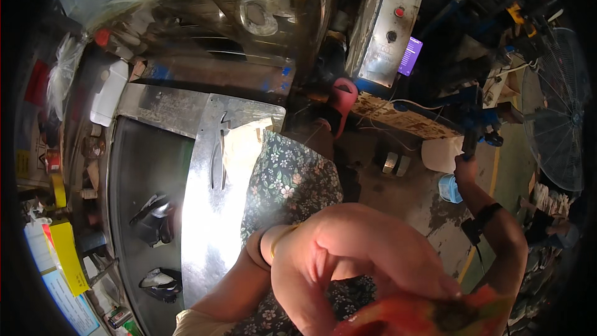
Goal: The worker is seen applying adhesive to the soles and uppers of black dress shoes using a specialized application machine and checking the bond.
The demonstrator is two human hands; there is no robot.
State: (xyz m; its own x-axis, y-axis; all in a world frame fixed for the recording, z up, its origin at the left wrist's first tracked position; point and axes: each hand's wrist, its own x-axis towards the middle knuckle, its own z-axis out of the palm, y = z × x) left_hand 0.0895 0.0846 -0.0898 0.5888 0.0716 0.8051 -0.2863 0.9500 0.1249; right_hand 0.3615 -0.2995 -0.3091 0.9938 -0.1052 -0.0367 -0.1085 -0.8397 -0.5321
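Observation:
My left hand (354, 252) is large and near, bent with its fingers curled on a blurred red and green thing (429, 314) at the lower edge, whose kind I cannot make out. A gold bangle and a dark band circle that wrist. A floral cloth (289, 177) covers my lap. Out to the right, my right hand (465, 171) is closed round a dark handle (471, 148) of a blue and black machine. A black strap with a small cabled box (476, 227) is on that forearm.
To the left, a shiny metal tabletop (208, 242) bears a hooked metal tool (222, 149). Black shoe-like pieces (152, 218) lie on a dark conveyor belt (140, 162). A control box (385, 31) with buttons, a white bucket (440, 152), a blue container (449, 188) and a fan (569, 118) stand around.

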